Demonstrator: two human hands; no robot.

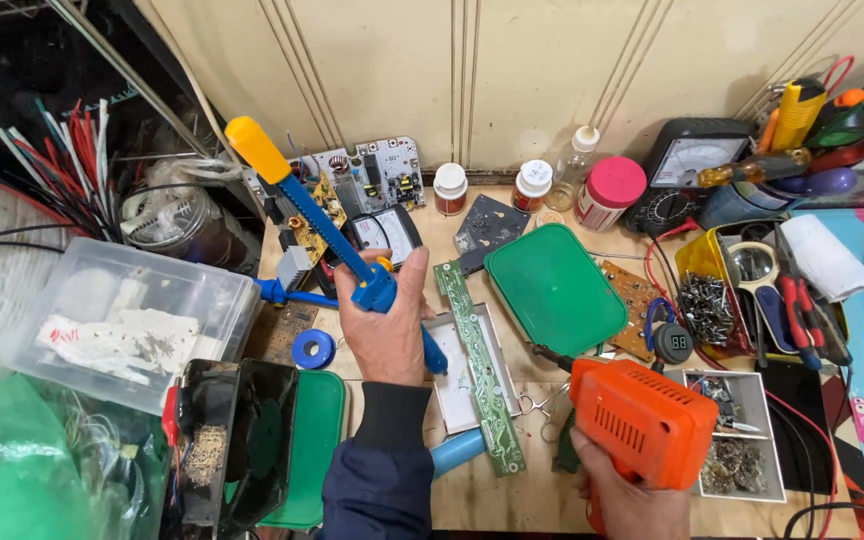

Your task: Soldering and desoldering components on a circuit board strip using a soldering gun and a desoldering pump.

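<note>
The wooden worktop (512, 500) is crowded from edge to edge. Largest on it is one clear plastic bin (122, 320) at the left, then one green lid (555, 288) in the middle and one black fan housing (242, 440) near the front. One orange soldering gun (642, 420) sits clenched in the right hand (627, 500), low at the front right, its tip over the long green circuit strip (480, 365). That strip lies on a small white tray (452, 385), just beside the left wrist. The left hand (387, 320) grips one blue desoldering pump (302, 205) with a yellow knob, held up above the middle of the worktop and slanting toward the back left. Three small jars stand against the wall: two white-capped (450, 188), one pink-capped (612, 192). One blue solder spool (312, 349) lies by the left hand.
</note>
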